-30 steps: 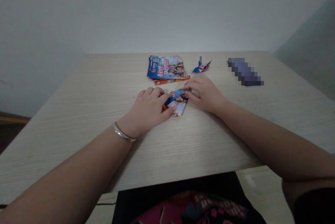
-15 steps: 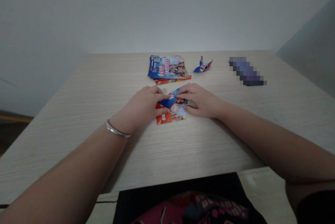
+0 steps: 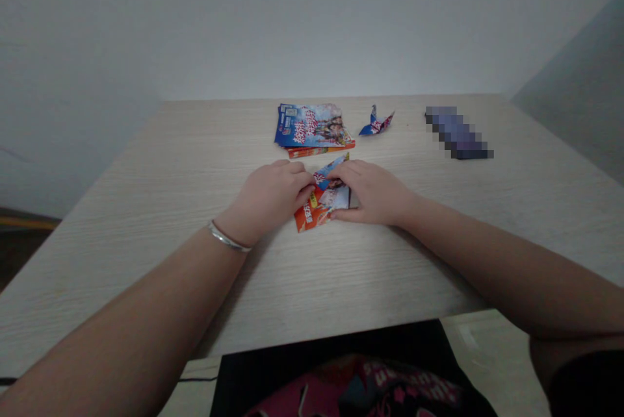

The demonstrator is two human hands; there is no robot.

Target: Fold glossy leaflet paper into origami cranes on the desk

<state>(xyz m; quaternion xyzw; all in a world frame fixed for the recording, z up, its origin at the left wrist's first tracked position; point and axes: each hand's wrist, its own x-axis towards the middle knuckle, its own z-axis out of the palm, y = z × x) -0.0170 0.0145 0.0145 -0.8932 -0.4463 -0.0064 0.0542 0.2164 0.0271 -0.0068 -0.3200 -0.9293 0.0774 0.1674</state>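
A partly folded printed leaflet [image 3: 319, 206], orange and white below with a blue folded flap above, lies on the table between my hands. My left hand [image 3: 275, 196] grips its left side, thumb and fingers closed at the flap's edge and covering that corner. From the other side my right hand [image 3: 370, 191] holds the leaflet, its fingertips on the flap and its thumb low on the printed face. Just beyond my hands lies a stack of similar leaflets [image 3: 312, 125]. To the right of the stack stands a small folded paper figure [image 3: 376, 123] with raised points.
A dark, pixelated flat object [image 3: 458, 134] lies on the right of the pale wooden table [image 3: 146, 209]. The table's far edge meets a grey wall [image 3: 312, 27]. Dark cloth with pink print [image 3: 361, 384] is at the near edge.
My left fingers have closed over the flap's left part, hiding more of it. The leaflet has turned slightly, and my right thumb has moved lower and inward on it.
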